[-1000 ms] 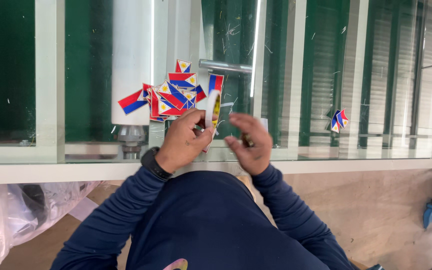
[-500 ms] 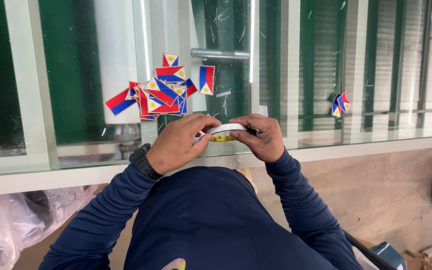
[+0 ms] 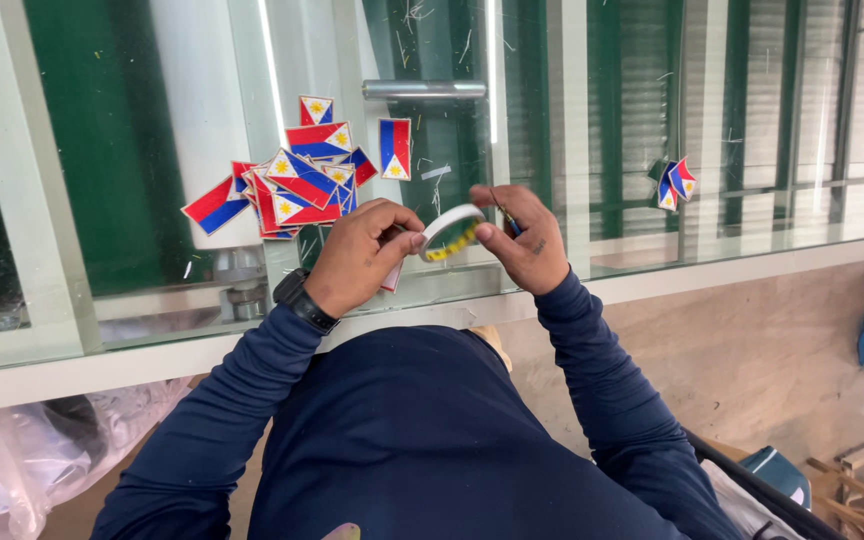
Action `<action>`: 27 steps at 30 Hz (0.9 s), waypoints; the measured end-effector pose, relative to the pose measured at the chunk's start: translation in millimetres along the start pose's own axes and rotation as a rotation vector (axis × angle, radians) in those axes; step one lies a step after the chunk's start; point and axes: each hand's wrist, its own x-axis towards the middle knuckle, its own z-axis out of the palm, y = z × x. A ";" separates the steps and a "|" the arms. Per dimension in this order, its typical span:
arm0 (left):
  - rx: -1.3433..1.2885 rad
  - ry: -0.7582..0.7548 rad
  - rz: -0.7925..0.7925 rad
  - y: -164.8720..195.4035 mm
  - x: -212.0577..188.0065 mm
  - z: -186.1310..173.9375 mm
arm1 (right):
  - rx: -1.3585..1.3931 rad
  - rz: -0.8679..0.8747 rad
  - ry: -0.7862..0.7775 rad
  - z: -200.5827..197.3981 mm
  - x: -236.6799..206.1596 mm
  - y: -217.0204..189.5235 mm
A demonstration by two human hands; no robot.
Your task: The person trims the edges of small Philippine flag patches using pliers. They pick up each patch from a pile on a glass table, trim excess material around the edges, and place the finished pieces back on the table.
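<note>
Holding a small roll of white tape between them, both hands are working just above the glass worktop. The left hand is gripping the roll's near edge, thumb and fingers curled around it, and something small in red and white is peeking out beneath that hand, though what it is cannot be told. The right hand is pinching the roll's far side with the thumb pressing on its rim, while a thin dark tool is sticking out between its fingers. The roll is tilting so that its open ring is showing, with yellow visible along the inner edge.

A black wristwatch is sitting on the left wrist, and dark blue sleeves are covering both arms.

Lying on the glass just beyond the left hand, a heap of flag patches in red, blue and white with yellow suns is overlapping loosely. One single patch is lying apart to the right of the heap, standing upright in the view. Well away to the right, a small pair of patches is resting on the glass. A metal bar is showing near the top, beyond the single patch. Crumpled clear plastic is lying below the worktop at the lower left.
</note>
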 end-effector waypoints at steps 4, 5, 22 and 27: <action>-0.273 0.012 -0.142 -1.0 9.2 13.2 | -0.473 -0.137 0.084 -9.3 -16.0 -14.4; -0.370 0.003 -0.197 -1.0 10.0 15.3 | -0.488 -0.093 0.058 -9.9 -18.3 -18.6; -0.308 0.076 -0.285 8.2 10.9 20.7 | -0.691 -0.323 -0.124 -11.6 21.5 -54.2; -0.313 0.104 -0.204 8.2 10.5 20.4 | -0.685 -0.288 -0.164 -7.9 24.6 -52.8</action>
